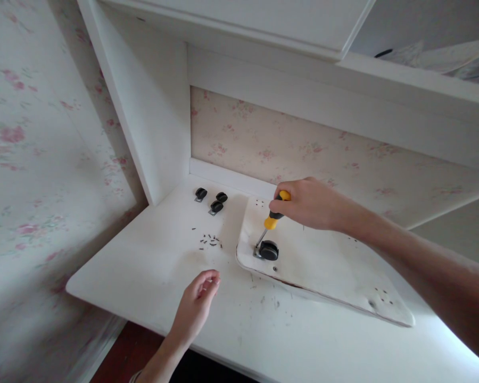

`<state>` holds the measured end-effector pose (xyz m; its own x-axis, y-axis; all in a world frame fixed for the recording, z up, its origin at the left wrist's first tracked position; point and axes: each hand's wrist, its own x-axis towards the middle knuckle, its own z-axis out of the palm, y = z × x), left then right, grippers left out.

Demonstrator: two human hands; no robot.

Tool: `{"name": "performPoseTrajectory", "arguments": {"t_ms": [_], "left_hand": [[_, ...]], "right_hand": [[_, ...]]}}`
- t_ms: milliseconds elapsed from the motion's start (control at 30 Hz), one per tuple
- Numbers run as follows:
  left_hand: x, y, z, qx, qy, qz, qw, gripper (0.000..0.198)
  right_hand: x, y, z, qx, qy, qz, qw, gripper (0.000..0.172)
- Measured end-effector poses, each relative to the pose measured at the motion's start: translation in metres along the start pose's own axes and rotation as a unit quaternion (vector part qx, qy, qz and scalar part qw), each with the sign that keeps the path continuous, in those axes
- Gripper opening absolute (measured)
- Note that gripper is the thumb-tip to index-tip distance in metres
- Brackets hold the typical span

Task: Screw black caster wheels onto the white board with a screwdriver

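My right hand (299,199) is wrapped round the handle of a yellow and black screwdriver (270,222). The screwdriver leans, its tip down at the metal plate of a black caster wheel (269,250). This caster sits at the near left corner of a white board (315,260) with small holes near its corners. Left of the board, my left hand (199,295) hovers over the desk with thumb and fingertips pressed together; whatever may be between them is hidden. Beyond it lie several loose screws (211,240).
Three more casters (216,206) rest toward the back left of the white desk (143,271). A white side panel (155,106) and a shelf (263,32) overhead bound the space. Floral wallpaper (24,159) covers the wall at left.
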<state>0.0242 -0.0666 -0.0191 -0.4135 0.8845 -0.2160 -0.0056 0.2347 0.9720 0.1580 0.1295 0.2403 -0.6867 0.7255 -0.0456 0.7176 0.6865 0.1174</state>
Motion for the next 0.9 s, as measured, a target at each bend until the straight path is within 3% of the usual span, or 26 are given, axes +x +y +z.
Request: {"name": "performPoseTrajectory", "arguments": {"t_ms": [600,767,900], "left_hand": [[0.003,-0.003,0.0,-0.003,-0.009,-0.009,1.0,0.041],[0.006,0.01,0.001,-0.001,-0.016,0.002,1.0,0.041],[0.013,0.038,0.002,0.029,-0.02,0.058,0.998,0.038]], "right_hand": [[0.001,-0.004,-0.001,-0.021,-0.036,-0.036,0.998,0.037],[0.003,-0.009,-0.007,-0.07,-0.067,-0.016,0.995,0.047],[0.002,-0.014,-0.009,-0.097,-0.057,-0.012,0.994,0.065]]}}
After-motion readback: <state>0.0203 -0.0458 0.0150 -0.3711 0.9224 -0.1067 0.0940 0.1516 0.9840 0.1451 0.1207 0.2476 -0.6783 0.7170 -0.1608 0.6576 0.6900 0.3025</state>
